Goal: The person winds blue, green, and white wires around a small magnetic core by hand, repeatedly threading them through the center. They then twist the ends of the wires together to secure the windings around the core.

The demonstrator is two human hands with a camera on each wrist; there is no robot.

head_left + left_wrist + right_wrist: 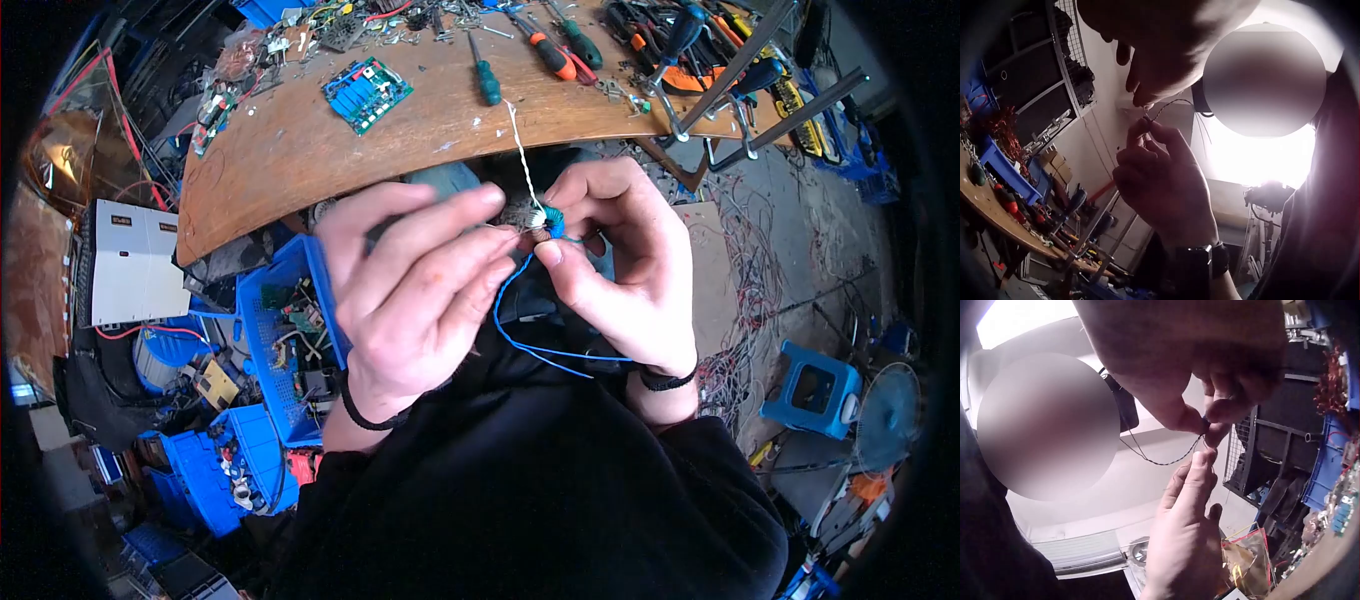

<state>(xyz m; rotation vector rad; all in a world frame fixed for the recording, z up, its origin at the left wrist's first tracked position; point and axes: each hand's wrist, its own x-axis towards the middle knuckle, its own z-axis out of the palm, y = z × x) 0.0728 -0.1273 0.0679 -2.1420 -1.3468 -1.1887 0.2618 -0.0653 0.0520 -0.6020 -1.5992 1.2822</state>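
A small ring-shaped coil (555, 224), wound with teal-green and white wire, is pinched between the thumb and fingers of my right hand (635, 275). My left hand (415, 290) is at the coil's left side, its thumb and fingertips pinching a thin wire (524, 231) there. From the coil a white twisted wire (521, 150) runs up toward the table edge. A blue twisted wire (498, 305) hangs below and bends right under the right wrist. In the right wrist view, the left hand (1185, 519) points up to the coil, which the right fingers mostly hide.
Beyond the hands is a wooden table (430, 120) with a green circuit board (367, 95), a green-handled screwdriver (486, 80), pliers (550, 55) and scattered parts. Blue crates (322, 300) stand at the left. A blue stool (815, 390) and a fan (888, 418) stand right.
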